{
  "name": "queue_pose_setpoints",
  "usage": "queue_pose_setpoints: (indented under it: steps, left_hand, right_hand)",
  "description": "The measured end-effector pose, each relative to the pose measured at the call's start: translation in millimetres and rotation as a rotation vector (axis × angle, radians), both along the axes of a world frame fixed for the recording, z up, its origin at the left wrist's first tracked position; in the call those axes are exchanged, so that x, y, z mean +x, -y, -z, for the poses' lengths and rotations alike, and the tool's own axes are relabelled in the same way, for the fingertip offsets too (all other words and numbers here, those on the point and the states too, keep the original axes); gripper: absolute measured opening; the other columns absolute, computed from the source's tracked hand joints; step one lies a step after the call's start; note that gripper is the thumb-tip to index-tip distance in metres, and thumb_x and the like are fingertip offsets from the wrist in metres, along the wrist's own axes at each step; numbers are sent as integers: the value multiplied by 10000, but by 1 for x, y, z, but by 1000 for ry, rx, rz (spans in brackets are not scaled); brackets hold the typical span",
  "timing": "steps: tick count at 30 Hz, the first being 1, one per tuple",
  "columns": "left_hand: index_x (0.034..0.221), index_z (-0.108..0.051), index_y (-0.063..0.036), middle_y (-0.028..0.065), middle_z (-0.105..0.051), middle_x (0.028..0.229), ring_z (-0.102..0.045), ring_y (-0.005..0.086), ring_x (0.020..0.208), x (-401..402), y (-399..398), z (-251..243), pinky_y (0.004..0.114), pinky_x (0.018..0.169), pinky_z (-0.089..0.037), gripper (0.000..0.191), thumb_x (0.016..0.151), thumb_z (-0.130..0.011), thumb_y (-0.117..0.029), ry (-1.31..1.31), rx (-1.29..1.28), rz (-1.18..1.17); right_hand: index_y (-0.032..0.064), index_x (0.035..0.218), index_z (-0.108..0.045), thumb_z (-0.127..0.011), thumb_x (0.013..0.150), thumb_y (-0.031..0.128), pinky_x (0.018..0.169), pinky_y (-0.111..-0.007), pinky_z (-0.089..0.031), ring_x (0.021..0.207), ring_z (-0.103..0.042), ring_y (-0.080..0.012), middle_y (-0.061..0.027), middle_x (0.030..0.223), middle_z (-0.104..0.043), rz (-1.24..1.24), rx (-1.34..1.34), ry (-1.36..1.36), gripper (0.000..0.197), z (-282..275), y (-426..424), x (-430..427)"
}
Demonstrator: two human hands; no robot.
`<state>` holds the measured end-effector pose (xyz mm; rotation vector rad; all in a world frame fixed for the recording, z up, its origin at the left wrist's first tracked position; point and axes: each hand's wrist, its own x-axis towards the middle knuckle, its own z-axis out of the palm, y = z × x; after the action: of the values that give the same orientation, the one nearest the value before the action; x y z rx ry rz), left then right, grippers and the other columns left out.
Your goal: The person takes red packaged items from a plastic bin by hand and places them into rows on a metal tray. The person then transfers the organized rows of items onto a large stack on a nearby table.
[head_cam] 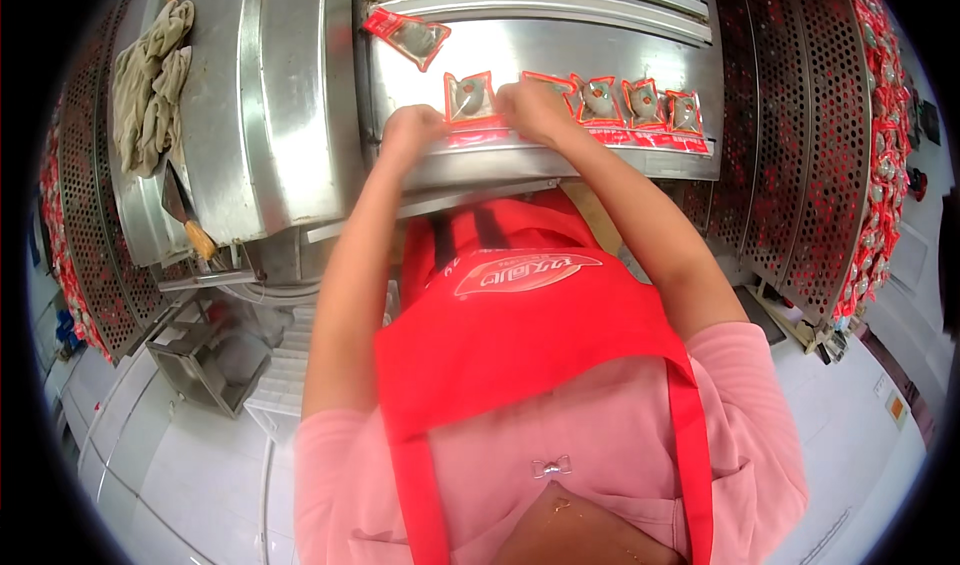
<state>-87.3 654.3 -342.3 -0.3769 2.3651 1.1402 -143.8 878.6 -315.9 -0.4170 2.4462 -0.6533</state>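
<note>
A clear pouch with red edges (469,101), holding a grey-green lump, lies on the steel bed of a sealing machine (510,54). My left hand (412,131) is at its lower left corner, fingers curled and blurred. At its right edge my right hand (536,108) has bent fingers, whose tips are too hidden to show a grip. Part of a second pouch (555,83) shows behind my right hand. Further right, similar pouches (598,101) stand in a row, their red ends along the front sealing strip (652,143). Another pouch (414,37) lies askew at the back left.
To the left, a steel cover (292,99) bears crumpled cloth gloves (154,84) and a scraper with a wooden handle (196,236). Metal bars (540,6) cross behind the bed. Perforated panels (817,114) flank the machine; many red pouches (885,145) hang beyond the right one.
</note>
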Motion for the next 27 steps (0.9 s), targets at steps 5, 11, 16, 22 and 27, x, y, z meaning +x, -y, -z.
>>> queue_pose_setpoints:
  steps: [5, 11, 16, 22, 27]
  left_hand:
    - [943, -622, -86, 104, -619, 1043, -558, 310, 1044, 33, -21, -39, 389, 887, -452, 363, 662, -829, -188, -504, -227, 211]
    - [884, -637, -121, 80, -608, 1091, -538, 307, 1048, 36, -25, -33, 440, 872, -419, 125, 782, -705, -148, -425, -277, 260]
    - [912, -670, -109, 88, -614, 1105, -536, 304, 1052, 36, -33, -24, 434, 861, -421, 160, 767, -717, -156, -563, -200, 354]
    - [889, -665, -96, 118, -607, 1106, -538, 322, 1032, 35, -40, -25, 449, 861, -437, 166, 740, -709, -153, -534, -185, 379]
    - [884, -655, -87, 140, -610, 1079, -547, 354, 1011, 38, -29, -34, 465, 876, -454, 208, 688, -720, -105, -648, -66, 315]
  right_hand:
    - [102, 886, -668, -638, 778, 178, 754, -426, -506, 897, -634, -316, -116, 913, -671, -74, 24, 66, 135, -14, -12, -5]
    - [80, 861, -639, -656, 766, 193, 774, -408, -493, 986, -548, -293, -85, 927, -571, -250, -204, -336, 149, -11, -15, 36]
    - [67, 805, -611, -629, 773, 124, 719, -405, -502, 903, -563, -279, -76, 888, -567, -158, -221, -400, 68, -3, -31, 52]
    - [74, 821, -625, -606, 789, 138, 721, -405, -500, 879, -575, -274, -71, 875, -583, -153, -285, -414, 74, -15, -48, 52]
    - [28, 923, -628, -532, 854, 175, 750, -410, -474, 816, -585, -337, -147, 856, -609, -1, -314, -229, 189, -15, -16, -8]
